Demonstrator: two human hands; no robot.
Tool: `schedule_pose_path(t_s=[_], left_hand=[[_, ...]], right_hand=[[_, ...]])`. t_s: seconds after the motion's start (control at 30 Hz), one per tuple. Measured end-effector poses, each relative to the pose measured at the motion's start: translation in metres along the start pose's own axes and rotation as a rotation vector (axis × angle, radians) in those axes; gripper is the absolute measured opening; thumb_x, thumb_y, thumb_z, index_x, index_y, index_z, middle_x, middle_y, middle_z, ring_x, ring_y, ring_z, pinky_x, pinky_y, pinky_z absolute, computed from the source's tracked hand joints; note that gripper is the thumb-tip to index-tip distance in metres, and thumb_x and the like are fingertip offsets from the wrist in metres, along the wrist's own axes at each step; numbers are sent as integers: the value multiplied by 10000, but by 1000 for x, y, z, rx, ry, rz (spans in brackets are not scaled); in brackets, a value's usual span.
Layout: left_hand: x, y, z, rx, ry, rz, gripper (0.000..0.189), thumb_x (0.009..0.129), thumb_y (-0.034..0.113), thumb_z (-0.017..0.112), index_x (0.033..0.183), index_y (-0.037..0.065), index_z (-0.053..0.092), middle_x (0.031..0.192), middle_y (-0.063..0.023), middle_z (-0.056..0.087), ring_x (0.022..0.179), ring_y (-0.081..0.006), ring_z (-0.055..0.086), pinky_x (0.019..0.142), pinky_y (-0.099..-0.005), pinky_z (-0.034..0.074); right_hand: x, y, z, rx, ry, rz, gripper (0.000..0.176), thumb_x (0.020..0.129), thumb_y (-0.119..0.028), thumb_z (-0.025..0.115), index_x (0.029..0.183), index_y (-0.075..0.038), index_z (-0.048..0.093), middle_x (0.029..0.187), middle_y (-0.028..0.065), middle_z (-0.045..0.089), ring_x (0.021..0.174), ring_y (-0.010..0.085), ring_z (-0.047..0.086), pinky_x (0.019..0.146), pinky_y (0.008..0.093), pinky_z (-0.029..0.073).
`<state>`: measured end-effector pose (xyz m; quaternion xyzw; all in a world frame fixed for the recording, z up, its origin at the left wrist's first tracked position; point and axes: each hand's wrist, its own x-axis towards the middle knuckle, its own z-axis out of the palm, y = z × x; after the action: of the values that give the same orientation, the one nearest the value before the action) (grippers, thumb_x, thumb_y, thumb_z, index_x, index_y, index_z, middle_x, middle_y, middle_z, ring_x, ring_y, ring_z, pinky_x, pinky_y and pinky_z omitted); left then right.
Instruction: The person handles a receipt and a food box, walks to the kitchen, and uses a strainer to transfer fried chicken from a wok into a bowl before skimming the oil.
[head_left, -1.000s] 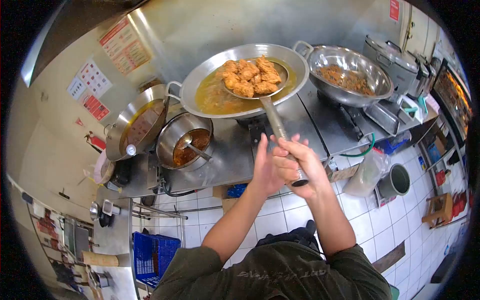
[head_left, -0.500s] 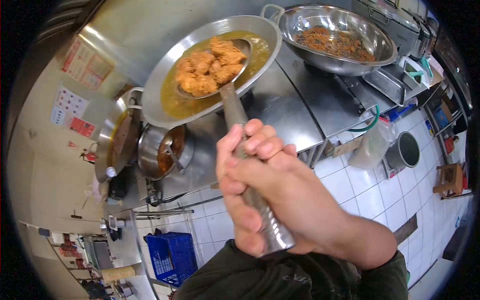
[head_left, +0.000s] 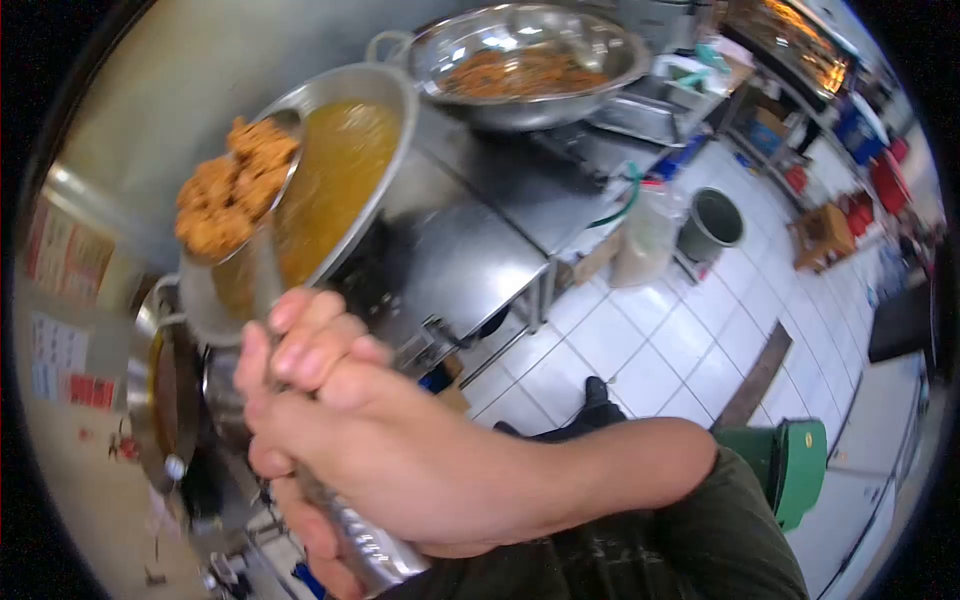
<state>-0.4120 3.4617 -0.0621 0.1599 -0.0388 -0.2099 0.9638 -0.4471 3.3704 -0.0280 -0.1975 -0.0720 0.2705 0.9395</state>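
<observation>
Low in the left half of the head view, my right hand is closed around a ladle's metal handle. Fingers that appear to be my left hand's wrap the same handle, mostly hidden behind my right hand, so which finger belongs to which hand is partly unclear. The ladle's bowl holds several golden fried pieces. It is raised over the left part of a wide pan of yellow oil.
A steel bowl with brown crumbs stands right of the pan on the metal counter. Another wok is at the left. On the tiled floor are a grey bucket, a clear bag and a green bin.
The camera view has turned to the right. Both hands and the ladle have shifted left in view, and the fried pieces have moved from above the oil's middle toward the pan's left side.
</observation>
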Motion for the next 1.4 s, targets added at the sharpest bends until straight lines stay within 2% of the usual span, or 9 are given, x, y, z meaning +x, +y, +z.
schedule_pose_path(t_s=[0.3,0.5,0.57,0.7,0.73,0.93,1.03,1.2,1.4], left_hand=[[-4,46,-31,368,-199,58,322,855,299,560,1104,124,459,845,30,364,821,-79,418,724,-188,385],[-11,24,-23,434,154,256,430,757,334,667,1083,140,465,855,22,385,764,-91,437,762,-210,406],[-13,52,-53,155,-149,-111,368,793,326,641,1056,140,462,851,33,387,736,-88,439,761,-225,417],[-3,52,-71,157,-154,-184,338,849,330,559,1093,135,432,849,36,377,750,-95,421,693,-250,404],[-16,19,-61,297,-62,230,398,854,386,563,1128,129,431,857,26,371,751,-98,401,686,-251,391],[20,35,-64,378,37,-73,427,844,468,557,1083,130,452,793,64,390,724,-91,423,690,-294,417],[11,-27,-23,532,184,396,408,840,456,559,1067,139,441,800,36,376,714,-108,413,691,-294,403],[64,-56,-3,182,64,115,311,886,403,511,1000,133,405,783,31,379,719,-126,438,726,-321,443],[96,-120,19,202,184,312,376,826,433,569,992,134,413,762,51,362,670,-110,417,678,-287,451]], right_hand=[[12,31,29,5,74,-121,200,1007,-342,442,1021,-179,328,722,12,456,482,107,496,388,284,472],[10,50,27,14,93,-135,223,987,-327,513,969,-116,440,811,12,450,533,62,471,376,222,437],[6,57,25,-34,99,-117,200,985,-314,514,986,-125,450,812,10,449,530,64,472,372,225,432],[-6,47,25,-65,129,-106,135,973,-253,518,1002,-132,465,804,3,440,530,67,476,376,235,434],[-2,49,16,14,64,-100,96,954,-193,519,994,-123,468,809,5,453,529,69,476,379,245,436],[-6,13,8,-24,96,-56,94,968,-191,511,951,-110,467,793,13,484,521,78,492,381,241,440],[-7,-5,-7,-6,61,-36,101,971,-174,489,929,-88,455,770,20,481,518,80,495,381,245,440],[-23,-81,-39,48,-16,117,159,983,-200,496,909,-74,434,732,24,487,482,94,495,367,248,402],[-49,-150,-70,-47,-93,263,113,998,-241,497,1019,-153,429,817,6,441,534,79,476,387,244,407]])
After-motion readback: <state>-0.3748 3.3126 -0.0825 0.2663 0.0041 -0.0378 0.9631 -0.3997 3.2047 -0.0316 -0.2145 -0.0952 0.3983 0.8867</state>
